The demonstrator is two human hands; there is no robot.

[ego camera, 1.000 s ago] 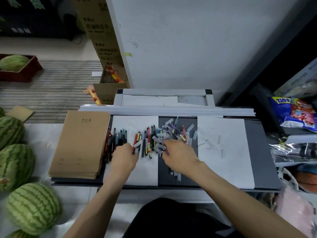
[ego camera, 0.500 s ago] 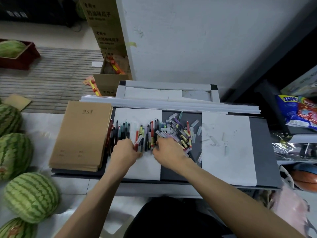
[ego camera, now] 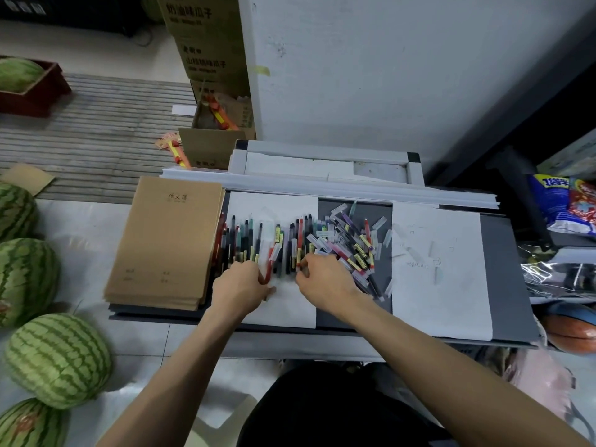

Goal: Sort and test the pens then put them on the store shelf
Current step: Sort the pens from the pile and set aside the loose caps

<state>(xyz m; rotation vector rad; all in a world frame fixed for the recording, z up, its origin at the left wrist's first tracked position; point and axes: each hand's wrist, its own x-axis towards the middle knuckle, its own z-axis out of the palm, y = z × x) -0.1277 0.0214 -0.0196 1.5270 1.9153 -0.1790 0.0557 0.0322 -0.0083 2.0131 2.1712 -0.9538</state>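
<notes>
Pens: thin plastic pens in mixed colours (ego camera: 245,240) are lying side by side in a row on a white paper sheet (ego camera: 290,308). A loose heap of pens and clear caps (ego camera: 351,243) is spilling onto the dark grey desk top (ego camera: 506,269) just beside them.
Left hand: the left hand (ego camera: 240,287) is curling its fingers, pinching the near end of a red pen with a clear cap (ego camera: 268,267).
Right hand: the right hand (ego camera: 327,280) is bending its fingertips onto the pens' near ends; whether it is pinching one, I cannot tell.
Surroundings: a stack of brown paper notebooks (ego camera: 167,240) is sitting just left of the row, and striped green watermelons (ego camera: 58,359) are lying on the floor.
</notes>
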